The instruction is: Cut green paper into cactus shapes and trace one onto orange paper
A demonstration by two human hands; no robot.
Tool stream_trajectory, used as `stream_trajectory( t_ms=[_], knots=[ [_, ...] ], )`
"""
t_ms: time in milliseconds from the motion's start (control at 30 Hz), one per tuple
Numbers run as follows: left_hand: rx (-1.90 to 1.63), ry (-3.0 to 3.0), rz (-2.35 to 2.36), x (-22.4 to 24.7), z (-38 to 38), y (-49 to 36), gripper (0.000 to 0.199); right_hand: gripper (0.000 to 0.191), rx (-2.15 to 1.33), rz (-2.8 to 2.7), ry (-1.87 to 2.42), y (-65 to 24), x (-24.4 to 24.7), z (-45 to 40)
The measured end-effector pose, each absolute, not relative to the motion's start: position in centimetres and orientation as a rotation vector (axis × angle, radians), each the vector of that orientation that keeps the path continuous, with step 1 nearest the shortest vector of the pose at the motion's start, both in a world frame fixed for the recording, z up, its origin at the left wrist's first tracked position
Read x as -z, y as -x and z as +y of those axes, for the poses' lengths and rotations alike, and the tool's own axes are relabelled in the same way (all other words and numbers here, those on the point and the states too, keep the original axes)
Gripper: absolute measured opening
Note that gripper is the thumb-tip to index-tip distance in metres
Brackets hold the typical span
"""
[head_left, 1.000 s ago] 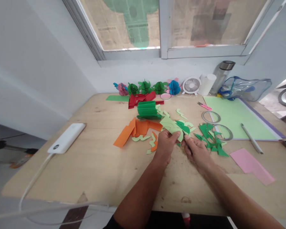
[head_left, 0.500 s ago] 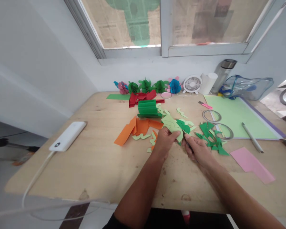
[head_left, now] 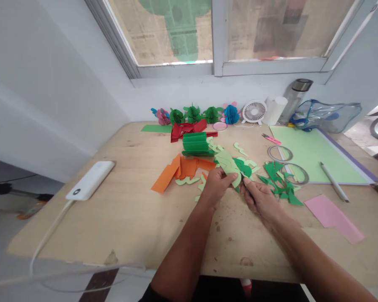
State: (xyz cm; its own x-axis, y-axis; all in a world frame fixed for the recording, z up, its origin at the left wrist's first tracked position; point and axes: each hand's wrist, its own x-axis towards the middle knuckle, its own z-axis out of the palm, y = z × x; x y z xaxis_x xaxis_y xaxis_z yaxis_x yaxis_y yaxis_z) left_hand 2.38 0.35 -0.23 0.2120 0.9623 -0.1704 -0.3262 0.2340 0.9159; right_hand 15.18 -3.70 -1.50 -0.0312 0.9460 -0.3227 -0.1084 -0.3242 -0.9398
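My left hand (head_left: 218, 184) pinches a light green paper (head_left: 227, 163) that has curved lines drawn on it. Close by on the right, my right hand (head_left: 260, 193) is closed around dark scissors (head_left: 246, 188), whose blades meet the paper's right edge. Dark green cut shapes (head_left: 243, 166) and pale green wavy pieces lie just behind the hands. Folded green paper (head_left: 195, 144) stands beyond my left hand, with orange paper (head_left: 166, 174) to its front left. Dark green scraps (head_left: 279, 180) are scattered right of my right hand.
Paper figures (head_left: 192, 113), red paper (head_left: 189, 129) and a small white fan (head_left: 254, 111) line the back. Rightward are pink snips (head_left: 271, 139), tape rolls (head_left: 280, 153), a marker (head_left: 334, 181) and pink paper (head_left: 334, 218). A white power bank (head_left: 90, 180) with its cable lies left.
The light green paper has tilted slightly in my left hand, and the scissors show less of their blades beside it. Both hands remain in nearly the same place.
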Motion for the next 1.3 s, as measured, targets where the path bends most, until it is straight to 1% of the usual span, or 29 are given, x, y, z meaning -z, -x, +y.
stream_trajectory(
  t_ms=[400, 1300],
  knots=[
    [-1.040, -0.934, 0.912, 0.89, 0.66, -2.38, 0.020, 0.051, -1.475, -0.942, 1.357, -15.01, 1.64, -3.77],
    [-1.050, -0.891, 0.899, 0.50, 0.49, -2.51, 0.020, 0.050, -1.466, -0.983, 1.362, -15.02, 1.52, -3.76]
  ],
)
